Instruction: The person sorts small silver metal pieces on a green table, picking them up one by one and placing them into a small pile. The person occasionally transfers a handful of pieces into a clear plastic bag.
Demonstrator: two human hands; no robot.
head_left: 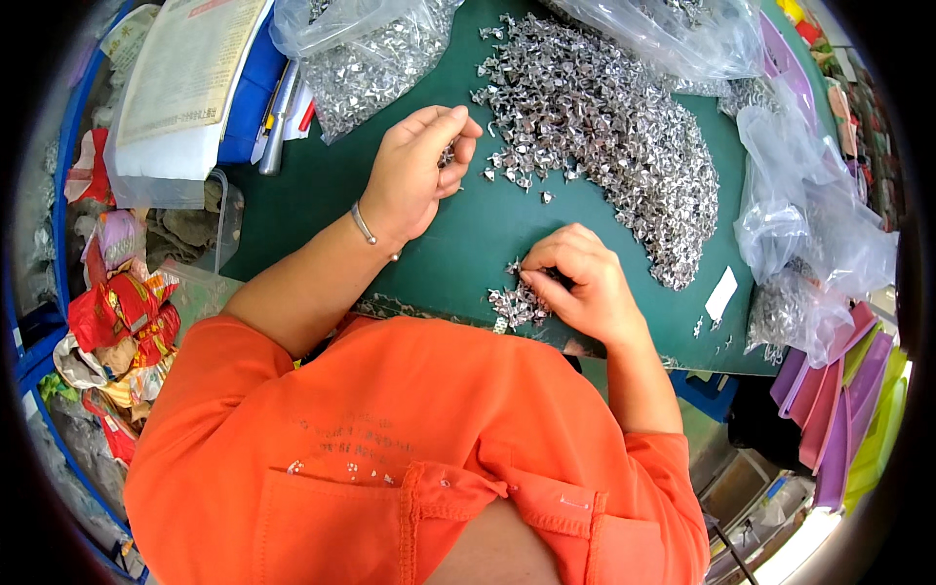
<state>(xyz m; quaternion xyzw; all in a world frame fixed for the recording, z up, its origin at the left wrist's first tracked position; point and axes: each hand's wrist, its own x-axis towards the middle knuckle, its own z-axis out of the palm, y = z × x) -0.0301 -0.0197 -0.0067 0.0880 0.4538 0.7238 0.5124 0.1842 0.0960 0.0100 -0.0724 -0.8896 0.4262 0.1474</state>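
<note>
Silver parts sit heaped on worktop, upper right. Left hand curls around a few, upper centre; right hand touches small pile, grip unclear.

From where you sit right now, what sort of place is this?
Probably a small-parts workshop or sorting bench: a large heap of small, shiny metal pieces lies on the green tabletop, with clear plastic bags of similar-looking pieces around it.

An orange pocketed shirt is worn with a silver bangle
</note>
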